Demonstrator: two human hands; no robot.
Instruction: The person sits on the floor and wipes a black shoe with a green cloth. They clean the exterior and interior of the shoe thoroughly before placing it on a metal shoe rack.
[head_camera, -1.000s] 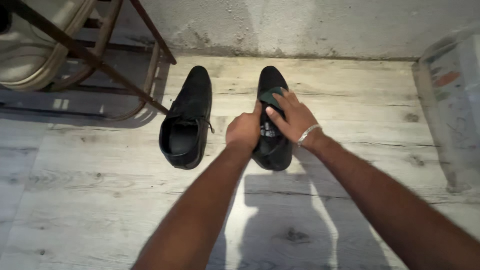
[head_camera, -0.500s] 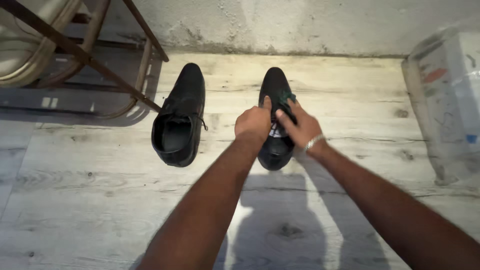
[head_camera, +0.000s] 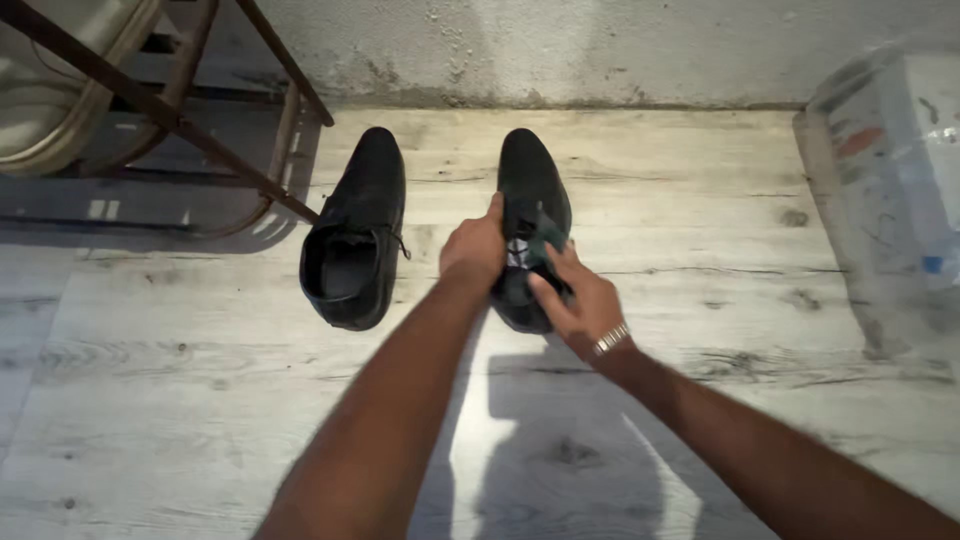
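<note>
Both hands grip the right-hand black shoe on the wooden floor. The left hand clasps its side; the right hand pinches what may be a dark cloth at its opening. A second black shoe stands just beside it.

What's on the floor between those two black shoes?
Nothing but bare pale floorboards in the head view. The left shoe stands alone; the left hand and right hand are on the right shoe.
</note>
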